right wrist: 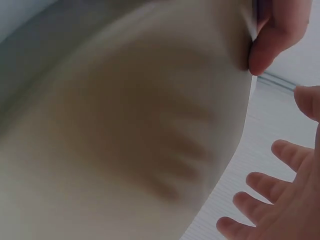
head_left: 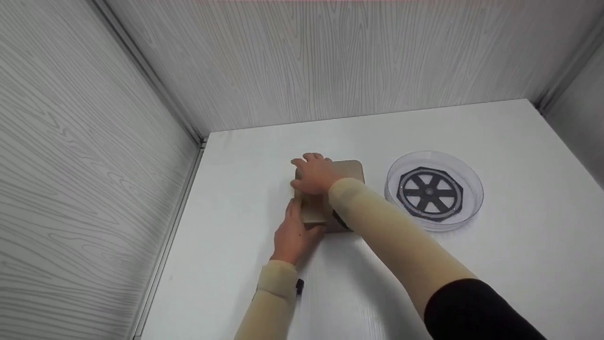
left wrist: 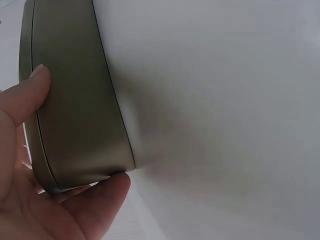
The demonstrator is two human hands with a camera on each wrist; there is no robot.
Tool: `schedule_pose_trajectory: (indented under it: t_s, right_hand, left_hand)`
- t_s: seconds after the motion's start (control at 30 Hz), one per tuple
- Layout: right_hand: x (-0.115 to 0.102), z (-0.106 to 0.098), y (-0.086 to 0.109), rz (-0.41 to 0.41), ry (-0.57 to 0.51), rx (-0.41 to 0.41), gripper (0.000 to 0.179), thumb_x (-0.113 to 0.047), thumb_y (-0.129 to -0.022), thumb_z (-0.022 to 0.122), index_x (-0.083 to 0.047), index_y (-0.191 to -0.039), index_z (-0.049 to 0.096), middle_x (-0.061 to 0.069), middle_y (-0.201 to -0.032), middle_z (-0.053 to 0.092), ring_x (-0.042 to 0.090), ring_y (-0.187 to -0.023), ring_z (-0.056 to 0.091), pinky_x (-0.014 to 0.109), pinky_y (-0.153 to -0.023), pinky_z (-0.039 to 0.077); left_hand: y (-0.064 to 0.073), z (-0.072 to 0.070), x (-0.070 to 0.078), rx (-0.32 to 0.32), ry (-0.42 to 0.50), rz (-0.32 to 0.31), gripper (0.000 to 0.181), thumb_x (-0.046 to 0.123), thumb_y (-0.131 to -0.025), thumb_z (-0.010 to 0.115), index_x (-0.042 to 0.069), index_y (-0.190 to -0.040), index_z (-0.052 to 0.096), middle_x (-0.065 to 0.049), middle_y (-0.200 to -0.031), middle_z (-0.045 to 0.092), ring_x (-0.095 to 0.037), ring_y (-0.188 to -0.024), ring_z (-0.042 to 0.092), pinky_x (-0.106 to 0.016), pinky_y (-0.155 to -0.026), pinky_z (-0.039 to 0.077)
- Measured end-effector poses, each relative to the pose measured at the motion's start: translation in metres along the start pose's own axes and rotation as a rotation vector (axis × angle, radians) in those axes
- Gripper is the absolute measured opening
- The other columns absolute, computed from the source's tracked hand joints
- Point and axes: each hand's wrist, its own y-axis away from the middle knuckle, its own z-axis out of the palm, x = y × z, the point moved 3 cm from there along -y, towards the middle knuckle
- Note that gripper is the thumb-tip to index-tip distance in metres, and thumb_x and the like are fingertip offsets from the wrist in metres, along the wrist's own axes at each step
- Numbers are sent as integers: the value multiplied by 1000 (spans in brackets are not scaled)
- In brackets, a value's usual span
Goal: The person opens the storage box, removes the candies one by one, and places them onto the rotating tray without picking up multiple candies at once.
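Note:
A bronze-coloured metal tin point(head_left: 349, 171) with rounded corners lies on the white table. My left hand point(head_left: 292, 238) grips its near left corner. In the left wrist view the thumb lies against the side of the tin point(left wrist: 80, 100), near the lid seam, and the fingers wrap round the end. My right hand point(head_left: 314, 175) is over the tin's left part, its fingers reaching past the left edge. The right wrist view has the right hand point(right wrist: 285, 185) with spread fingers, beside the smooth lid point(right wrist: 150, 115). Part of the tin is hidden under the right hand and forearm.
Right of the tin stands a clear round shallow dish point(head_left: 476, 208). A black spoked, wheel-like piece point(head_left: 429, 192) with an angular rim lies inside it. Pale wood-grain panels point(head_left: 306, 61) border the white table point(head_left: 226, 198) at the back and both sides.

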Motion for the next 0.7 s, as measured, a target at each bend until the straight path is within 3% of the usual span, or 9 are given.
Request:
schedule_pose_trajectory:
  t_s: [0.2,0.4,0.57,0.7]
  right_hand:
    - [7,8,-8,47,1,-70,67,-50,-96,54,-17,-154,43,15,-152,42,37,-140,37,60,-111,31]
    - [11,8,-6,19,-18,-54,59,-37,-92,59,-14,-146,53,13,-139,51,33,-121,47,56,-103,40]
    - [12,7,-13,4,-26,-55,61,-37,-88,65,-12,-143,54,12,-133,52,31,-114,47,55,-98,43]
    - [14,9,-17,30,-34,-109,66,-42,-86,69,-11,-141,53,11,-129,51,30,-112,46,52,-96,44]
  left_hand:
    - [7,7,6,-6,44,-46,105,46,-86,78,14,-163,13,-8,-164,28,-27,-140,43,-47,-109,40]
    - [11,5,2,-26,130,-125,106,47,-82,80,9,-160,21,-11,-150,49,-23,-129,52,-43,-105,43]
    - [13,2,1,-33,167,-115,98,45,-79,82,12,-156,31,-6,-139,57,-19,-121,56,-42,-101,45]
    - [17,4,3,-34,167,-117,97,42,-78,83,10,-155,33,-5,-139,56,-19,-121,56,-42,-102,45]
